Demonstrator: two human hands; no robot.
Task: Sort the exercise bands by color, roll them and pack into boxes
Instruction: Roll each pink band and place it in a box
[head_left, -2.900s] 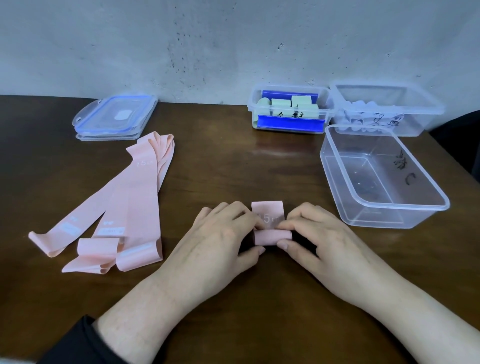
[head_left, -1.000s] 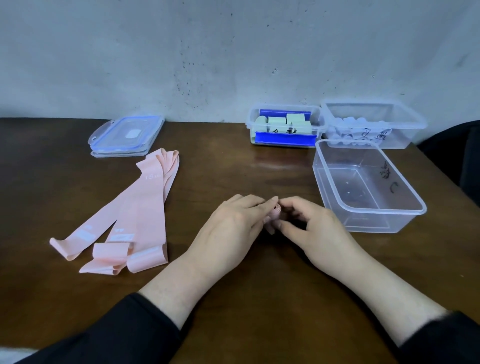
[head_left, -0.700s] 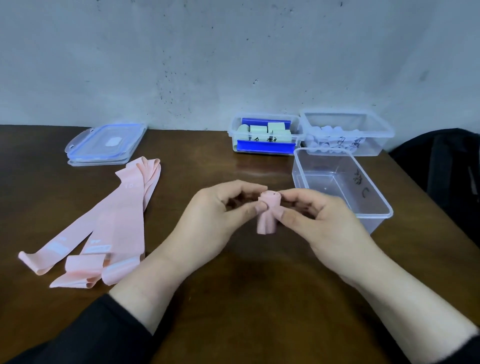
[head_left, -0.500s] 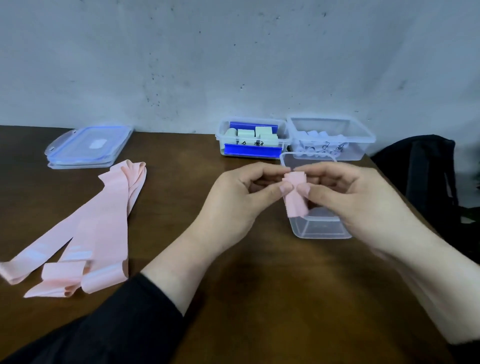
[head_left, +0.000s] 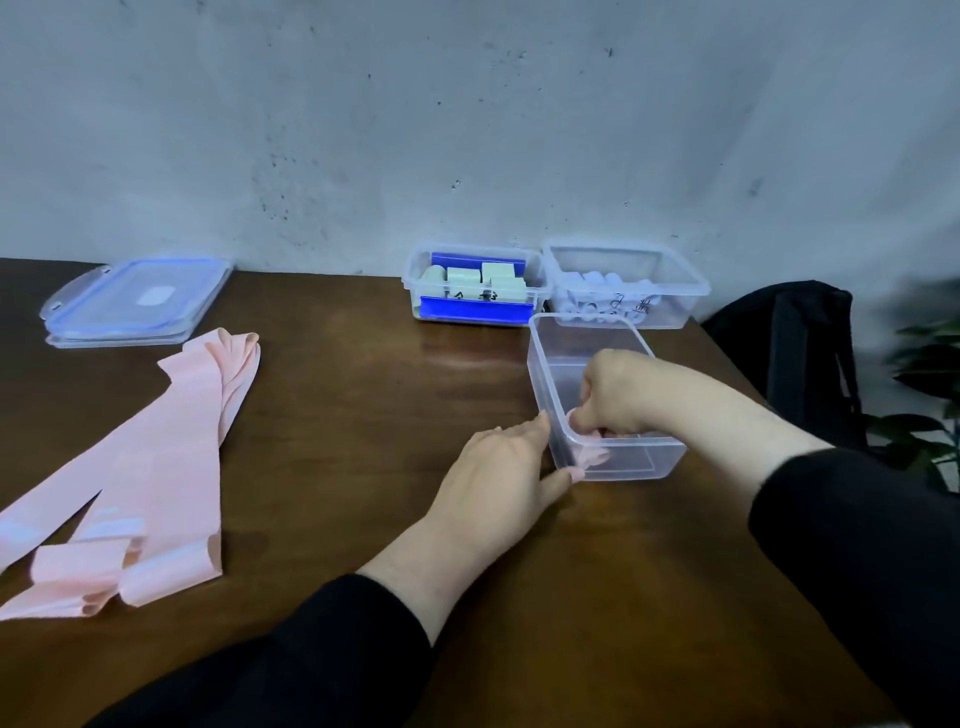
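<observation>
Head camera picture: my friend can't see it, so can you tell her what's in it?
A person's right hand lowers a rolled pink band into a clear plastic box, while the left hand rests against the box's side. More pink bands lie flat on the brown table, with two filled boxes and lids by the wall.

A plain indoor room, likely home or office, is suggested. A dark wooden table (head_left: 337, 415) is set against a scuffed grey wall (head_left: 467, 130); a black bag (head_left: 795, 353) and plant (head_left: 930, 374) are seen at right.
</observation>
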